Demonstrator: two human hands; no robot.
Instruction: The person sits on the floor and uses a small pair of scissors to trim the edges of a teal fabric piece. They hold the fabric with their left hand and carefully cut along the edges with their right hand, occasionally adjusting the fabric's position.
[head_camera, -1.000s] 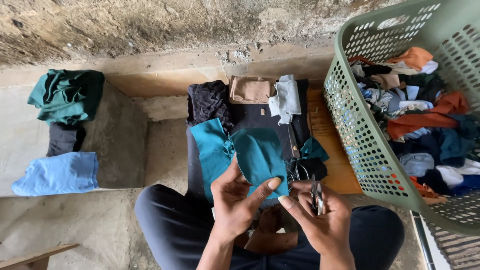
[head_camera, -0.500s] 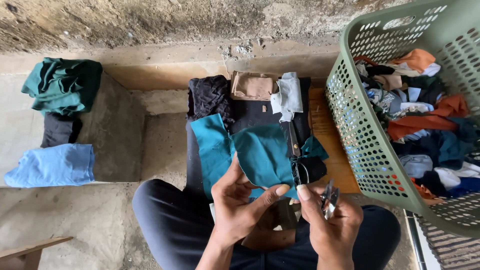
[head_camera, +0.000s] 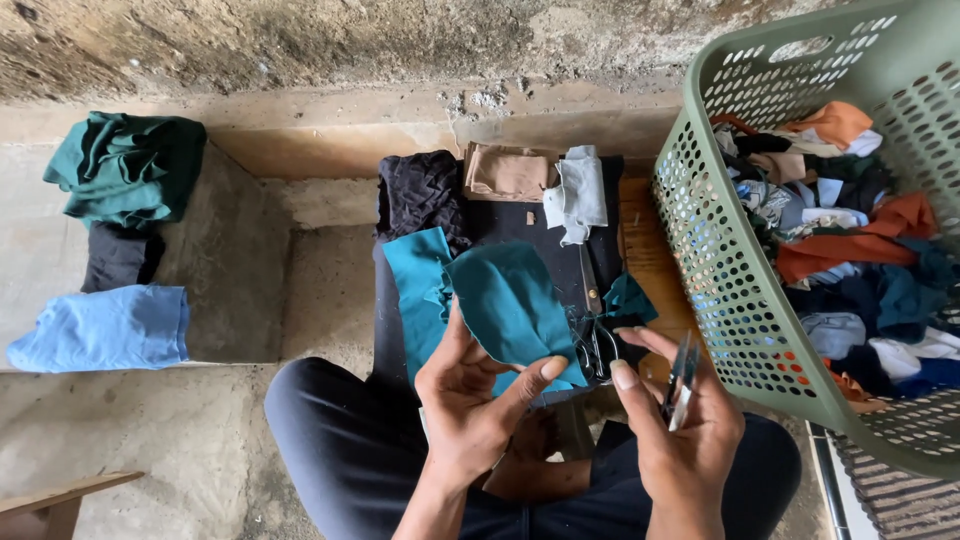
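My left hand (head_camera: 470, 400) pinches a teal piece of cloth (head_camera: 510, 305) by its lower edge, thumb on top. My right hand (head_camera: 680, 425) grips a small metal thread snip (head_camera: 682, 378), blades pointing up, just right of the cloth. Under the cloth a lighter blue-teal cloth (head_camera: 415, 295) lies on a dark board (head_camera: 520, 235) across my lap. Scissors (head_camera: 595, 335) rest on the board between my hands, beside a small teal scrap (head_camera: 628, 298).
A green perforated basket (head_camera: 730, 290) full of mixed fabric scraps stands at right. On the board's far end lie black (head_camera: 420, 190), tan (head_camera: 505, 172) and pale blue (head_camera: 580, 192) pieces. Dark green (head_camera: 125, 165), dark grey (head_camera: 120, 258) and light blue (head_camera: 105, 328) garments lie at left on concrete.
My right hand has drawn slightly right and down with the snip, away from the cloth. My left hand keeps its hold on the teal cloth.
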